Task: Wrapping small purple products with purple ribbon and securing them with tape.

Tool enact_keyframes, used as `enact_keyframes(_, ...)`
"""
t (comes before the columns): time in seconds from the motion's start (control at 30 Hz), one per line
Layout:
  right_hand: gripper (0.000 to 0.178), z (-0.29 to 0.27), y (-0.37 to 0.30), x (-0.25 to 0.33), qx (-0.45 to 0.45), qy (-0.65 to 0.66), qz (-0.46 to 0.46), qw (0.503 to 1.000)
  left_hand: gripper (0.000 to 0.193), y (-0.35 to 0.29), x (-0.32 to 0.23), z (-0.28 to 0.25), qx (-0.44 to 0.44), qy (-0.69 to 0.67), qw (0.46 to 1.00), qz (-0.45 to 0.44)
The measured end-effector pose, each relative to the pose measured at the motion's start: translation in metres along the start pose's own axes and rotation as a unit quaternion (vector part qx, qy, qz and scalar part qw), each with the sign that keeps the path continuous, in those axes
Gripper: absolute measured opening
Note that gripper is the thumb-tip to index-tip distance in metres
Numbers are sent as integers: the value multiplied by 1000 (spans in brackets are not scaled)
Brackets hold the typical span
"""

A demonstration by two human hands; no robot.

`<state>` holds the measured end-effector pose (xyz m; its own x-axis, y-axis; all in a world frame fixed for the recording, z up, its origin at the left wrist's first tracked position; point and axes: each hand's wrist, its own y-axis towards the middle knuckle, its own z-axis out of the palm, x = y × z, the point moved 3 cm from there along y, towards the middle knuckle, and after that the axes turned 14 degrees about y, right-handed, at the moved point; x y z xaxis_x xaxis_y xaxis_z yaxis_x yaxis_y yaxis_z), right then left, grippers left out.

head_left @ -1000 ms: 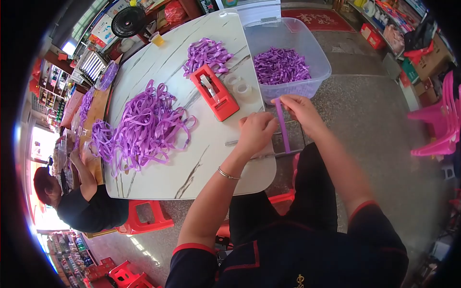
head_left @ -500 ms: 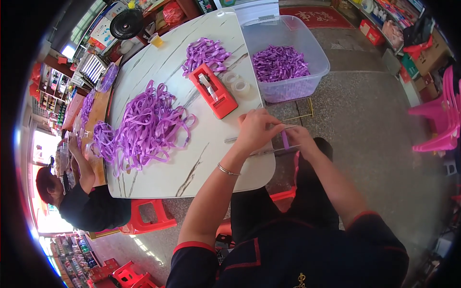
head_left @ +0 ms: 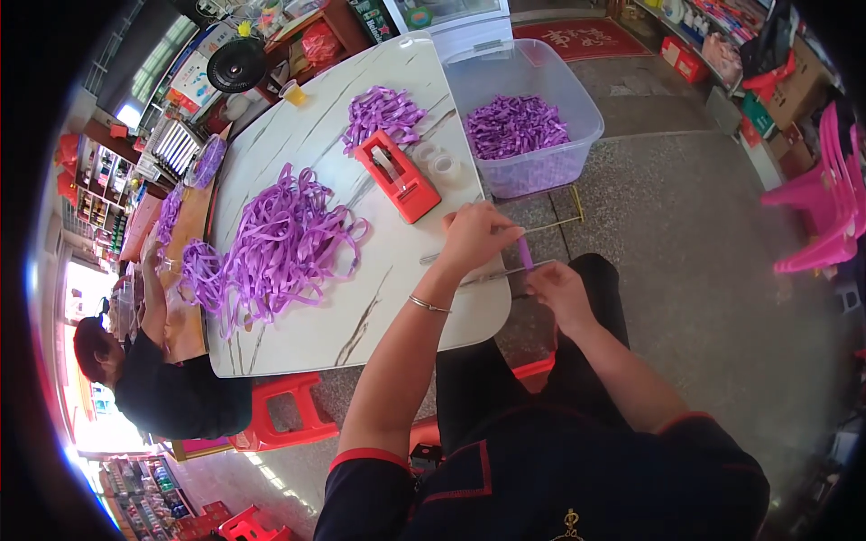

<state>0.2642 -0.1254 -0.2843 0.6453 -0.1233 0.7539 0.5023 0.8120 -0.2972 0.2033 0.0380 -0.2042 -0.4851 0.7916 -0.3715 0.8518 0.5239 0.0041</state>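
My left hand and my right hand meet over the near right edge of the white marble table. Between them they pinch a short folded purple ribbon strip, held upright. My left wrist wears a thin bracelet. A red tape dispenser lies on the table just beyond my left hand, with clear tape rolls beside it. A big tangle of loose purple ribbons covers the table's middle, and a smaller purple ribbon heap lies farther back.
A clear plastic bin holding purple ribbon pieces stands on the floor right of the table. Another person sits at the table's left end. Red stools stand under the table; pink chairs are at far right.
My hands have come back from beside the clear bin toward the table edge. The long ribbon strip that hung from my right hand is now a short piece between both hands.
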Motion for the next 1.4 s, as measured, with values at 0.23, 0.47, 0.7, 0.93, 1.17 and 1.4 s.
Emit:
enact_keyframes(0.23, 15, 0, -4, 6, 25, -44, 27, 998, 17, 0, -1, -1, 5, 6, 1000, -5)
enact_keyframes(0.47, 15, 4, -8, 7, 19, -56, 43, 997, 18, -1, 0, 0, -12, 7, 1000, 3)
enact_keyframes(0.7, 22, 13, -9, 13, 19, -45, 4, 999, 21, -1, 2, 2, -22, 5, 1000, 8)
enact_keyframes(0.93, 37, 19, -5, 11, -14, -6, -8, 1000, 28, 1, -5, 2, -22, 41, 999, -17)
enact_keyframes(1.17, 36, 26, -7, 13, -73, -24, -75, 994, 29, 0, -3, 3, -36, 37, 999, -17)
enact_keyframes(1.4, 19, 20, -3, 10, -29, 9, -105, 994, 25, 1, -3, 3, -35, 35, 999, -15)
